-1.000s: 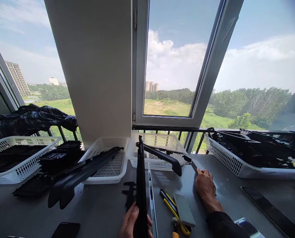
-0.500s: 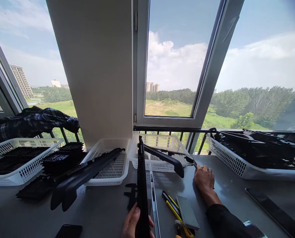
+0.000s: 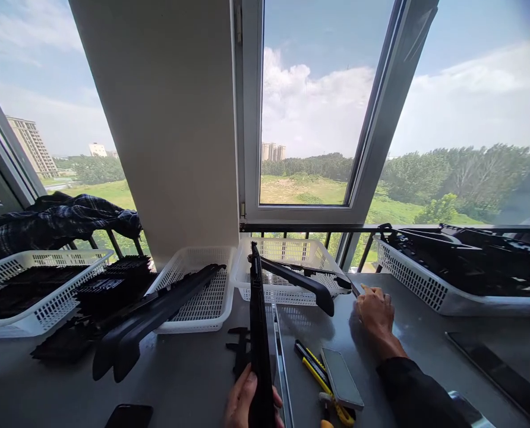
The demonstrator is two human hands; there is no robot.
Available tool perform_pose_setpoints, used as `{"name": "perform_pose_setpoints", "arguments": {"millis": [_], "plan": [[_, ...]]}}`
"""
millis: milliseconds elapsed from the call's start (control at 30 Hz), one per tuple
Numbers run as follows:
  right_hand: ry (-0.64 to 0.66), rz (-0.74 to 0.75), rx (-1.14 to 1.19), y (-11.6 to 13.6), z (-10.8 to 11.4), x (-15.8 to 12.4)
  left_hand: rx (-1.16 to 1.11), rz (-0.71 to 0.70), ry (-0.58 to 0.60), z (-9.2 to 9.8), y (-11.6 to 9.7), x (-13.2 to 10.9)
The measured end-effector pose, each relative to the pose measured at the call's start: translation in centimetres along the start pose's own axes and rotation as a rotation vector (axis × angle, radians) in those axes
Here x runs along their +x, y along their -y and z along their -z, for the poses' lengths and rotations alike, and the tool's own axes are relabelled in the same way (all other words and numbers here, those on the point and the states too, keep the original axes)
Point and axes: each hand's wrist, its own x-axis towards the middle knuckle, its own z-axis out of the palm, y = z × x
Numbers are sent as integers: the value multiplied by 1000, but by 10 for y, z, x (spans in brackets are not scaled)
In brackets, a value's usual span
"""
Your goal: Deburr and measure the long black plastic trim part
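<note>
My left hand (image 3: 242, 397), at the bottom centre, is closed around a long, narrow black plastic piece (image 3: 258, 333). The piece stands on end, pointing away from me, its tip over the edge of a white basket (image 3: 242, 276). My right hand (image 3: 375, 312) is closed near the basket's right side, low over the table. A thin, light-edged thing sticks out from its fingers, too small to name. Similar black plastic pieces (image 3: 305, 282) lie across that basket. Beside the held piece are a black caliper (image 3: 239, 351) and a steel ruler (image 3: 281, 368).
On the right lie a yellow utility knife (image 3: 312, 368), a grey box-like block (image 3: 341, 377) and a dark flat bar (image 3: 492, 374). Baskets with black parts (image 3: 447, 303) stand right and left. More long black pieces (image 3: 158, 321) rest on a white basket (image 3: 193, 325). A phone (image 3: 129, 416) lies in front.
The whole view has shifted slightly. My right hand has moved a little to the right and up. My left hand keeps its hold on the black piece.
</note>
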Motion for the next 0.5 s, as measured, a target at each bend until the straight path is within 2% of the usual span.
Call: {"name": "perform_pose_setpoints", "arguments": {"millis": [67,167,233,300,333,400,433,500], "plan": [[-64,-10,112,12,36,4,5,8,16,-2,-4,-4],[-142,6,290,30,104,2,36,11,77,-5,-10,-10],[-148,64,395,40,146,-14,61,14,92,-7,-14,-14],[-72,134,459,46,173,-47,69,14,97,-8,-19,-18],[31,182,484,47,179,-68,60,16,100,-9,-20,-19],[413,285,482,47,176,-118,46,24,137,-12,-23,-21],[650,314,415,44,166,-144,40,23,153,-13,-25,-22],[951,302,279,35,138,-190,30,10,174,-15,-25,-23]]}}
